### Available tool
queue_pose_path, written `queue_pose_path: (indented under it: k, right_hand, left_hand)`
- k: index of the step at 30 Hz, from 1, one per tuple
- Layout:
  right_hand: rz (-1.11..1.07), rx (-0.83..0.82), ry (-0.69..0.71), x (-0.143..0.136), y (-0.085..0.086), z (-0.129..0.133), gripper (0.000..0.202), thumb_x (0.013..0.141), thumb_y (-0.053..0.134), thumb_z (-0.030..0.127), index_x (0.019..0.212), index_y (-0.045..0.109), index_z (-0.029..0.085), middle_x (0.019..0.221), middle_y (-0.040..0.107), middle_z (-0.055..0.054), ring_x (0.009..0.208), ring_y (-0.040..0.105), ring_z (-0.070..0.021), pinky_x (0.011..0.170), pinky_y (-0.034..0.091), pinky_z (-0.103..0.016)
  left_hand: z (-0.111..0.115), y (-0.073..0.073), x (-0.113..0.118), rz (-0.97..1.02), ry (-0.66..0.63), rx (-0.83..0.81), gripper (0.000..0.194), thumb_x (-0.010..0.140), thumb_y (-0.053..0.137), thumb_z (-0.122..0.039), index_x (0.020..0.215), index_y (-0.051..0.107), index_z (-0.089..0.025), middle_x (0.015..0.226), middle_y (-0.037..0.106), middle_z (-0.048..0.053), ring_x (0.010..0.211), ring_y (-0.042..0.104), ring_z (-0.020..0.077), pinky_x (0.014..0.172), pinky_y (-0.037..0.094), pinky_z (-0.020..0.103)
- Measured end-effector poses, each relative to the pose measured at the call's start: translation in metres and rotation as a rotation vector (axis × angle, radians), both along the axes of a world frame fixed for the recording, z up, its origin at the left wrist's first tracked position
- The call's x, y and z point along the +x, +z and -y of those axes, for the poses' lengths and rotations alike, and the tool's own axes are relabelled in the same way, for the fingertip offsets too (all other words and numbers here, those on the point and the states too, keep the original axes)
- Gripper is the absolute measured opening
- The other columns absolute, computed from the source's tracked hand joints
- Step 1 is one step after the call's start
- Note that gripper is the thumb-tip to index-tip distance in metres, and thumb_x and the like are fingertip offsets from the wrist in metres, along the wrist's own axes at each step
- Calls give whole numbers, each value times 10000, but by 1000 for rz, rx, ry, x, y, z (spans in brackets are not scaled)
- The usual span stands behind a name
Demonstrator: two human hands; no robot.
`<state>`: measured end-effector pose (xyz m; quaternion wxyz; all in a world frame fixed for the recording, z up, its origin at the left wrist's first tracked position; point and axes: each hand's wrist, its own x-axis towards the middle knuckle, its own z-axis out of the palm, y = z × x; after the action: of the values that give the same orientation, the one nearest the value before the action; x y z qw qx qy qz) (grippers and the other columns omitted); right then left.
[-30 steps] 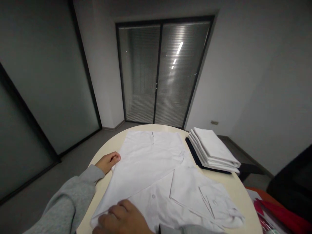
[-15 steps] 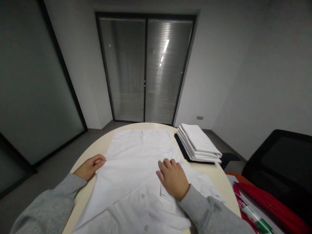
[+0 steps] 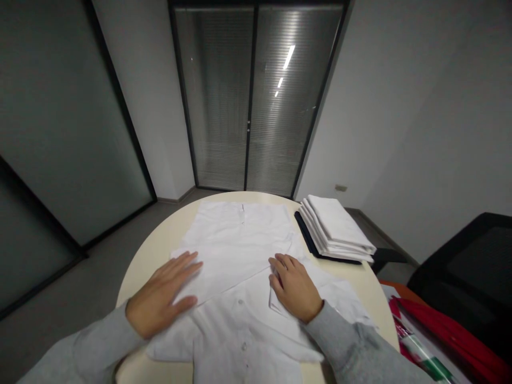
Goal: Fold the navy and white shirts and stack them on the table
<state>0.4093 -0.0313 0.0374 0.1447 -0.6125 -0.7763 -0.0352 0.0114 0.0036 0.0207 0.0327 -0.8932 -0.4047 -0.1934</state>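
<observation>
A white buttoned shirt (image 3: pixel 240 234) lies spread over the round table, its far edge near the table's back rim and part of it folded over toward me. My left hand (image 3: pixel 164 293) is over the shirt's left side, palm down with fingers spread, holding nothing. On the right part of the cloth rests my right hand (image 3: pixel 294 285), fingers slightly bent and a little apart, with nothing seen in it. A small folded corner of white cloth shows beside its thumb. Two buttons run down the near part of the shirt.
A stack of folded white cloths (image 3: pixel 336 226) sits on a dark folded piece at the table's (image 3: pixel 148 261) back right. Beyond the right edge are a black mesh chair (image 3: pixel 472 272) and red items (image 3: pixel 448 325). Glass doors (image 3: pixel 248 106) stand behind.
My left hand has moved inward from the cloth's left edge and its fingers have spread. The shirt's left side has been folded inward. The camera view has tilted down slightly.
</observation>
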Motion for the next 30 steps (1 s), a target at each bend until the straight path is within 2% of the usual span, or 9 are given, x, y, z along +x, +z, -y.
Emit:
queue_pose_path:
  k: [4, 6, 9, 13, 17, 20, 24, 26, 30]
  right_hand:
    - [26, -27, 58, 6, -8, 0, 470, 1053, 492, 343, 1488, 583, 192, 1555, 554, -107, 1459, 433, -344, 1233, 348, -528]
    - [38, -39, 88, 14, -10, 1, 498, 1055, 491, 367, 1518, 557, 197, 1591, 523, -88, 1488, 411, -349, 1249, 338, -536]
    - [41, -56, 109, 27, -13, 4, 551, 1055, 485, 385, 1578, 479, 209, 1644, 452, -69, 1526, 380, -330, 1266, 327, -528]
    - [36, -90, 117, 40, -14, 10, 564, 1061, 465, 408, 1596, 448, 232, 1668, 409, -56, 1552, 352, -297, 1278, 318, -513]
    - [45, -106, 113, 43, -15, 12, 538, 1064, 453, 410, 1567, 497, 225, 1660, 422, -66, 1556, 343, -302, 1284, 300, -525]
    - [31, -105, 114, 44, -14, 12, 537, 1057, 466, 391, 1561, 502, 208, 1659, 425, -89, 1549, 352, -309, 1276, 309, -535]
    - [-9, -69, 150, 28, 3, 17, 482, 1019, 503, 269, 1489, 562, 176, 1617, 466, -150, 1491, 417, -325, 1237, 353, -562]
    - [-21, -61, 269, 1, 21, 23, 457, 977, 537, 198, 1430, 589, 188, 1558, 517, -150, 1441, 455, -328, 1217, 364, -573]
    - [-35, -49, 756, -83, 52, 34, 452, 952, 642, 279, 1392, 560, 217, 1500, 565, -86, 1361, 501, -288, 1196, 389, -484]
  left_hand:
    - [57, -22, 16, -129, 40, 52, 766, 966, 512, -726, 1641, 333, -411, 1676, 401, 4, 1517, 419, 320, 1267, 289, 533]
    - [69, -27, 17, -141, 50, 62, 778, 966, 488, -744, 1649, 309, -417, 1677, 390, -7, 1527, 405, 315, 1275, 273, 532]
    - [70, -24, 13, -149, 25, 43, 827, 941, 452, -803, 1654, 289, -418, 1677, 383, -9, 1538, 388, 318, 1280, 263, 530]
    - [45, -10, 0, -156, 50, -15, 720, 990, 391, -758, 1627, 360, -426, 1671, 389, -24, 1563, 342, 294, 1306, 185, 537]
    - [-4, 2, -14, -175, 267, -136, 659, 1040, 359, -634, 1586, 485, -287, 1663, 407, 33, 1584, 285, 327, 1298, 126, 613]
    - [-33, -6, -24, -140, 347, -242, 647, 1037, 338, -591, 1568, 511, -264, 1647, 443, 33, 1578, 295, 344, 1277, 167, 632]
    - [-53, -19, -38, 74, 289, -249, 541, 1042, 313, -522, 1449, 615, -334, 1534, 601, 1, 1475, 466, 283, 1232, 302, 524]
    - [-60, -16, -42, 155, 256, -245, 473, 1015, 370, -513, 1276, 704, -302, 1365, 709, 29, 1304, 594, 264, 1135, 409, 456]
    - [-73, -1, -39, 150, 315, -287, 349, 944, 484, -523, 954, 710, -258, 1073, 733, 33, 999, 620, 247, 950, 461, 416]
